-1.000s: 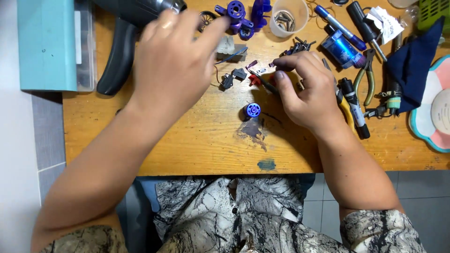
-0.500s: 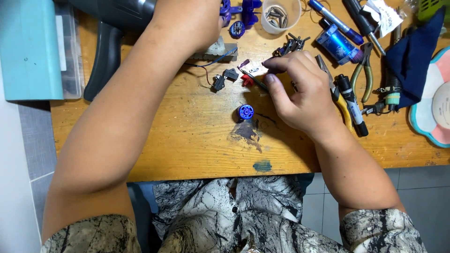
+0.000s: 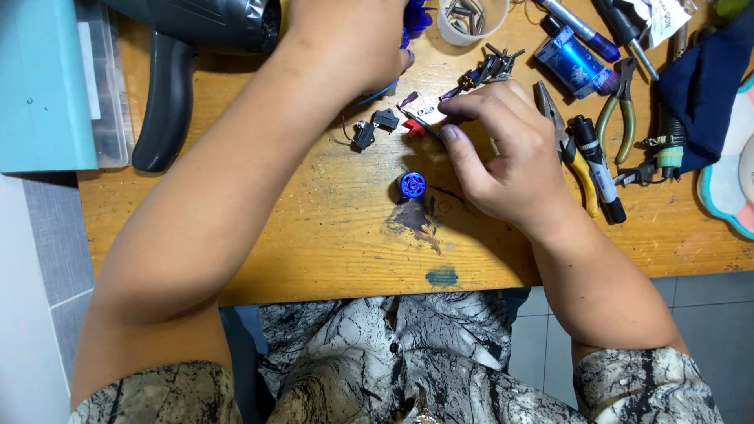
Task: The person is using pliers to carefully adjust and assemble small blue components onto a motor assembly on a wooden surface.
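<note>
My left hand (image 3: 353,43) reaches across the wooden table (image 3: 314,235) to its far edge, lying over a purple-blue plastic part (image 3: 414,17); its fingertips are cut off by the frame. My right hand (image 3: 506,157) rests on the table and pinches a thin dark tool (image 3: 422,126) between thumb and fingers. The tool's tip lies next to a small red part (image 3: 413,132) and a small white tag (image 3: 426,107). Two small black parts (image 3: 374,128) lie just to the left. A small round blue part (image 3: 412,184) sits in front of the right hand.
A grey heat gun (image 3: 169,86) and a teal box (image 3: 43,86) lie at the left. At the right are a clear cup (image 3: 471,22), a blue cylinder (image 3: 573,63), green-handled pliers (image 3: 620,102), yellow-handled pliers (image 3: 572,153), a black pen (image 3: 598,166), a dark blue cloth (image 3: 703,86) and a pastel plate (image 3: 734,184).
My left hand has moved from above the small parts to the far edge of the table. My right hand has stayed put, still pinching the thin tool.
</note>
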